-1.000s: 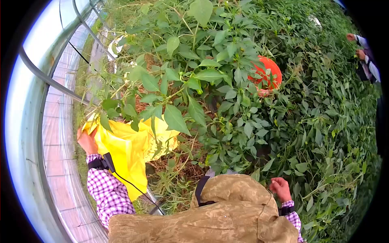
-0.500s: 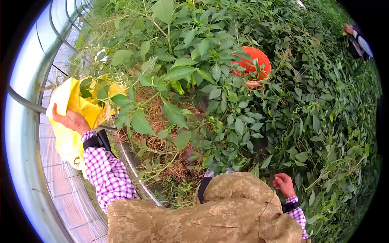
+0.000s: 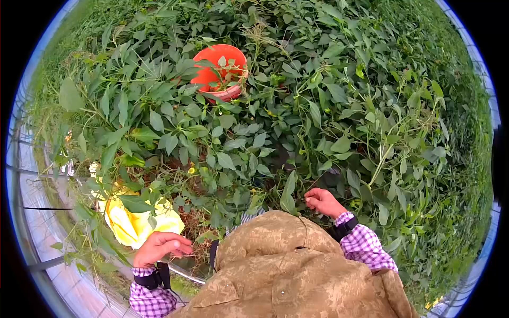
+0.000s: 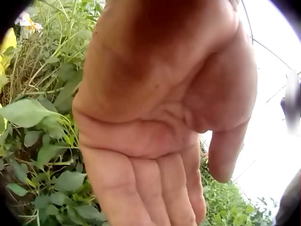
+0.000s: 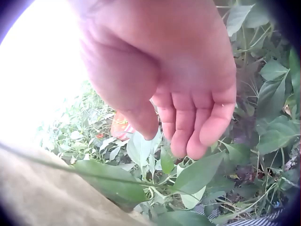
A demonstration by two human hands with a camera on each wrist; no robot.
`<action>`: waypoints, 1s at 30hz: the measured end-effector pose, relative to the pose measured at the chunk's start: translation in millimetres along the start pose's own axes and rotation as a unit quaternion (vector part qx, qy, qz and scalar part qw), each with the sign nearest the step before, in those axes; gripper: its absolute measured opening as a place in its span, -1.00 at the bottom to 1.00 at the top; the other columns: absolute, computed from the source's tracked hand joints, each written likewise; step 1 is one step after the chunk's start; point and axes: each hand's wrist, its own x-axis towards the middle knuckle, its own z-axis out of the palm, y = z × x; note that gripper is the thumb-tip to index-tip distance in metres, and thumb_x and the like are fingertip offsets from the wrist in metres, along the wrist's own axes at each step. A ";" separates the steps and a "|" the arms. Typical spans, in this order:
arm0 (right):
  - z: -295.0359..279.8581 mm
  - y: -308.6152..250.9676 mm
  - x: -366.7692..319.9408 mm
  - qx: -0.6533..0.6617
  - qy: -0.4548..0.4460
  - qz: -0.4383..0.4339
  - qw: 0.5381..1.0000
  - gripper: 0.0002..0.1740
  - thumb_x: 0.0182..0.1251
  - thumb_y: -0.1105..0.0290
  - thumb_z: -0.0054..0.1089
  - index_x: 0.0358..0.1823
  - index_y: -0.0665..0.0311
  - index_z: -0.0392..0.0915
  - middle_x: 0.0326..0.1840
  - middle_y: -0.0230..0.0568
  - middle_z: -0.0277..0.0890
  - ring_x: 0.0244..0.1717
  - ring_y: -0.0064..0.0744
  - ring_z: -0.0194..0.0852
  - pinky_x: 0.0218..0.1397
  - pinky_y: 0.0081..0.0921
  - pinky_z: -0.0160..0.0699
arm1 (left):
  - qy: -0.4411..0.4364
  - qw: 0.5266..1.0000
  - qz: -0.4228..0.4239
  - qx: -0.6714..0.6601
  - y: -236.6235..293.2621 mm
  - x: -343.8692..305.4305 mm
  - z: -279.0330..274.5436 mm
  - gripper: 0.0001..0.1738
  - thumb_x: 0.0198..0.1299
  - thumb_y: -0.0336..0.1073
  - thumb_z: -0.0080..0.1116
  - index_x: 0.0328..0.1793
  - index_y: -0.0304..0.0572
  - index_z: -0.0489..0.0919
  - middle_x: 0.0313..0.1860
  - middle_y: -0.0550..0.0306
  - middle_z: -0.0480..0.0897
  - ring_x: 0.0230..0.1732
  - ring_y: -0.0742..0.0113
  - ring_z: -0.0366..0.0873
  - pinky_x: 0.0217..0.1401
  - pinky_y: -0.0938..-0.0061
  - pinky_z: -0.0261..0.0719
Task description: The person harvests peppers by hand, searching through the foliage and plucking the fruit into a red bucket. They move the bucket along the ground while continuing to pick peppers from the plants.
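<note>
My left hand [image 3: 161,248] is empty, just below a crumpled yellow plastic sheet or bag [image 3: 130,222] that lies among the plants at the left. The left wrist view shows its bare palm [image 4: 141,122] with the fingers straight and the thumb apart. Beside my brown jacket, my right hand [image 3: 324,202] hovers over pepper plants [image 3: 342,146]. Its fingers [image 5: 186,117] bend loosely around nothing in the right wrist view, with broad leaves [image 5: 200,174] right below them. A pale green pepper [image 3: 131,160] hangs among leaves above the yellow plastic.
A red bucket [image 3: 209,59] stands among the plants ahead, leaves and stems overlapping its mouth. Dense foliage spreads across the front and right. Clear plastic sheeting [image 3: 34,212] and a greenhouse frame run along the left. Dry straw [image 3: 201,238] covers soil near my left hand.
My left hand has let go of the yellow plastic and drawn back toward my body. The plastic now lies among the plants. The head view has swung right; my right hand stays empty.
</note>
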 end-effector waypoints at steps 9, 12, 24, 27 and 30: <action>74.4 17.7 25.7 -0.257 -0.205 -0.122 0.936 -0.60 0.21 0.21 0.09 0.07 0.15 0.51 -0.09 0.04 0.58 0.00 0.04 0.50 0.04 -0.17 0.45 | -0.045 0.798 0.189 0.571 -28.9 227.6 117.6 -0.60 0.26 -0.19 0.06 0.22 -0.05 0.50 0.19 -0.08 0.49 0.30 -0.02 0.35 0.35 -0.02 0.22; 96.5 41.9 31.4 -0.230 -0.191 -0.102 0.949 -0.64 0.19 0.20 0.11 0.00 0.12 0.55 -0.12 0.02 0.59 -0.03 0.03 0.52 0.01 -0.18 0.46 | -0.032 0.675 0.186 0.713 -60.1 247.4 118.8 -0.58 0.21 -0.21 0.08 0.21 -0.01 0.50 0.19 -0.08 0.47 0.36 -0.07 0.27 0.39 -0.22 0.06; 60.8 167.0 7.1 0.235 0.137 0.133 0.953 -0.86 0.34 0.31 0.02 -0.26 0.22 0.43 -0.47 -0.35 0.47 -0.45 -0.56 0.46 -0.46 -0.51 0.44 | 0.079 0.609 0.117 0.780 -108.1 209.0 -28.7 -0.86 -0.17 -0.43 0.11 -0.42 -0.22 0.61 -0.35 -0.02 0.64 -0.09 0.08 0.60 0.02 0.09 0.44; 26.1 168.9 -8.0 0.342 0.273 0.212 0.874 -0.85 0.40 0.25 -0.07 -0.18 0.13 0.37 -0.41 -0.39 0.49 -0.53 -0.62 0.35 -0.52 -0.61 0.33 | 0.079 0.619 0.072 0.778 -102.3 200.1 -29.2 -0.85 -0.15 -0.44 0.10 -0.38 -0.21 0.61 -0.26 0.01 0.62 -0.10 0.09 0.57 0.05 0.11 0.41; 5.3 157.1 -21.5 0.441 0.333 0.138 0.822 -0.81 0.44 0.18 -0.10 -0.11 0.10 0.35 -0.23 -0.35 0.55 -0.37 -0.49 0.51 -0.41 -0.55 0.47 | 0.088 0.621 0.093 0.774 -105.6 199.4 -28.1 -0.83 -0.14 -0.45 0.10 -0.34 -0.20 0.60 -0.21 0.03 0.60 -0.10 0.11 0.55 0.08 0.13 0.39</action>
